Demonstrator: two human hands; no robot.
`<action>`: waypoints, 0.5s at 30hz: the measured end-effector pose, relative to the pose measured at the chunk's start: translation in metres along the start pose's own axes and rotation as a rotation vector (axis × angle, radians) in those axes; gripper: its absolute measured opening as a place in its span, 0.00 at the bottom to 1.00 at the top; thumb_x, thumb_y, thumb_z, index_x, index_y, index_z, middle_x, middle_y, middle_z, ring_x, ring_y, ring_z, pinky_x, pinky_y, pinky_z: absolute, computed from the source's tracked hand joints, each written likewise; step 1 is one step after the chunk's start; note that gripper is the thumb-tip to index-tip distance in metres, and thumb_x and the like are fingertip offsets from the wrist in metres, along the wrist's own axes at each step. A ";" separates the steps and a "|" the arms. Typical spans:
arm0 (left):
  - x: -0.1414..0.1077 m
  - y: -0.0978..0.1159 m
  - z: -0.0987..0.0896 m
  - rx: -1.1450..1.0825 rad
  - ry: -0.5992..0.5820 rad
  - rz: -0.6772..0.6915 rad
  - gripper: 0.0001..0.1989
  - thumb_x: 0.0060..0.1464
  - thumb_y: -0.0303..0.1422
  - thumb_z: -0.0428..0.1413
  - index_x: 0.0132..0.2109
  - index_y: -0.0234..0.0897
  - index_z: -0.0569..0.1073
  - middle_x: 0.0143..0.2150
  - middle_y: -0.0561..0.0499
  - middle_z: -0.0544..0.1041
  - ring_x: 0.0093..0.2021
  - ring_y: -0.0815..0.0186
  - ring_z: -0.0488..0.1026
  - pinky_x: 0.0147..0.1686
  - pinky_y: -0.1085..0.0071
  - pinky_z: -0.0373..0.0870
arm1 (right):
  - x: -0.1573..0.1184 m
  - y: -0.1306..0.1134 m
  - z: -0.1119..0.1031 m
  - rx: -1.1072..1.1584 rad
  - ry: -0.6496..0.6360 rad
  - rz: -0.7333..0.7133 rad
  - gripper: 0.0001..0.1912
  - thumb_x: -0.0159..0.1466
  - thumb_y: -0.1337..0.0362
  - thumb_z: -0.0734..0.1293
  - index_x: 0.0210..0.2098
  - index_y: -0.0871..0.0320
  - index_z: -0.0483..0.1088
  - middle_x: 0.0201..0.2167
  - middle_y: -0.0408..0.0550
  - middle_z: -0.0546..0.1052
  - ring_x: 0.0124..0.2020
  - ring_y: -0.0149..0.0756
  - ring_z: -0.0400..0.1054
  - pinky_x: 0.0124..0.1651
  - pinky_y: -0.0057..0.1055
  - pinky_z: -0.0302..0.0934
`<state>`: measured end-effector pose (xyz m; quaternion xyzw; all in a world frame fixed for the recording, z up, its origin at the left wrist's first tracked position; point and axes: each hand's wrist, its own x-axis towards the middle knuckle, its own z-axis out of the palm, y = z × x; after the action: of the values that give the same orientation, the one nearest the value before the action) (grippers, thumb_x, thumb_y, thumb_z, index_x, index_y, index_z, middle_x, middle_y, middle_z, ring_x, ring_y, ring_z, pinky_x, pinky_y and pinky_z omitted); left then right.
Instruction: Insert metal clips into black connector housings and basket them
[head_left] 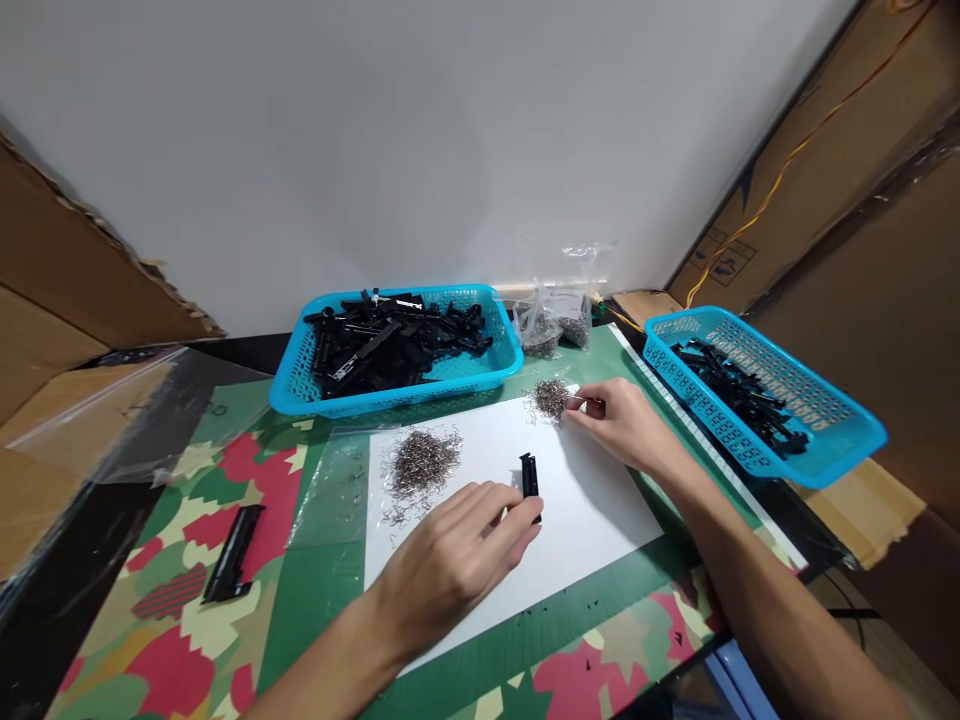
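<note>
My left hand [469, 545] is closed on the lower end of a narrow black plastic part [530, 475], which stands up over a white sheet of paper [600, 515]. My right hand [619, 420] is pinched at the edge of a small pile of tiny metal pieces [551, 397]. Something thin and light shows at its fingertips, too small to name. To the left on the paper lies a larger pile of small bent wire pieces, like springs [426, 460], with loose ones scattered around it.
A blue basket [397, 398] full of black plastic parts stands at the back. Another blue basket [840, 440] at right holds smaller black parts. Clear bags [566, 315] of metal pieces lie between them. One long black part [234, 555] rests on the patterned mat [187, 640].
</note>
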<state>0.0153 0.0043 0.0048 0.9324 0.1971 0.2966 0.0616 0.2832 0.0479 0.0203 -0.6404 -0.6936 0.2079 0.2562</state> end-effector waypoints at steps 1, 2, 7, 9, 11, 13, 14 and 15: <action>0.000 0.000 0.000 -0.006 -0.002 -0.009 0.08 0.70 0.23 0.54 0.53 0.32 0.73 0.41 0.45 0.79 0.37 0.60 0.77 0.36 0.64 0.73 | 0.000 0.003 -0.003 0.003 -0.008 0.001 0.09 0.65 0.64 0.70 0.29 0.59 0.79 0.18 0.38 0.66 0.22 0.30 0.54 0.27 0.32 0.44; 0.001 0.000 0.000 -0.010 -0.004 -0.020 0.08 0.71 0.23 0.53 0.53 0.32 0.73 0.40 0.45 0.79 0.37 0.60 0.77 0.36 0.64 0.73 | 0.001 0.007 -0.007 0.010 -0.011 0.004 0.08 0.64 0.64 0.71 0.29 0.59 0.79 0.18 0.38 0.65 0.21 0.29 0.54 0.27 0.32 0.44; 0.002 0.000 -0.003 0.006 -0.006 -0.023 0.07 0.72 0.24 0.50 0.51 0.34 0.71 0.33 0.51 0.76 0.30 0.63 0.72 0.30 0.65 0.68 | 0.003 0.016 -0.019 0.017 -0.057 0.028 0.08 0.62 0.64 0.73 0.29 0.61 0.82 0.17 0.38 0.63 0.21 0.29 0.52 0.26 0.32 0.41; 0.003 -0.001 -0.004 0.004 -0.004 -0.037 0.07 0.72 0.23 0.50 0.51 0.35 0.71 0.32 0.51 0.75 0.29 0.63 0.71 0.30 0.66 0.66 | 0.004 0.016 -0.019 0.016 -0.081 0.040 0.07 0.61 0.64 0.73 0.29 0.61 0.82 0.17 0.38 0.63 0.21 0.29 0.52 0.26 0.31 0.42; 0.003 -0.002 -0.004 -0.008 0.003 -0.053 0.07 0.72 0.23 0.51 0.52 0.35 0.71 0.33 0.51 0.76 0.31 0.62 0.72 0.31 0.65 0.66 | 0.005 0.014 -0.018 0.025 -0.098 0.052 0.07 0.61 0.64 0.74 0.29 0.60 0.83 0.17 0.37 0.62 0.22 0.28 0.52 0.26 0.31 0.43; 0.003 -0.003 -0.004 -0.022 0.011 -0.065 0.07 0.71 0.23 0.52 0.52 0.35 0.70 0.35 0.50 0.77 0.32 0.62 0.73 0.32 0.65 0.66 | 0.005 0.014 -0.017 0.037 -0.103 0.057 0.05 0.60 0.65 0.74 0.29 0.60 0.82 0.17 0.36 0.61 0.22 0.28 0.51 0.26 0.31 0.43; 0.003 -0.004 -0.004 -0.029 0.014 -0.069 0.07 0.71 0.23 0.52 0.53 0.35 0.70 0.35 0.50 0.78 0.33 0.62 0.74 0.33 0.65 0.67 | 0.006 0.014 -0.015 0.046 -0.104 0.056 0.05 0.60 0.66 0.74 0.28 0.60 0.82 0.17 0.36 0.61 0.22 0.28 0.51 0.27 0.31 0.43; 0.003 -0.004 -0.004 -0.035 0.015 -0.074 0.08 0.71 0.23 0.52 0.53 0.35 0.70 0.36 0.49 0.78 0.33 0.62 0.74 0.33 0.65 0.67 | 0.006 0.015 -0.014 0.056 -0.106 0.054 0.04 0.59 0.66 0.74 0.28 0.60 0.81 0.17 0.36 0.61 0.22 0.28 0.50 0.27 0.31 0.43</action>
<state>0.0137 0.0093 0.0085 0.9210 0.2267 0.3045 0.0872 0.3035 0.0551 0.0225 -0.6396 -0.6825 0.2677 0.2310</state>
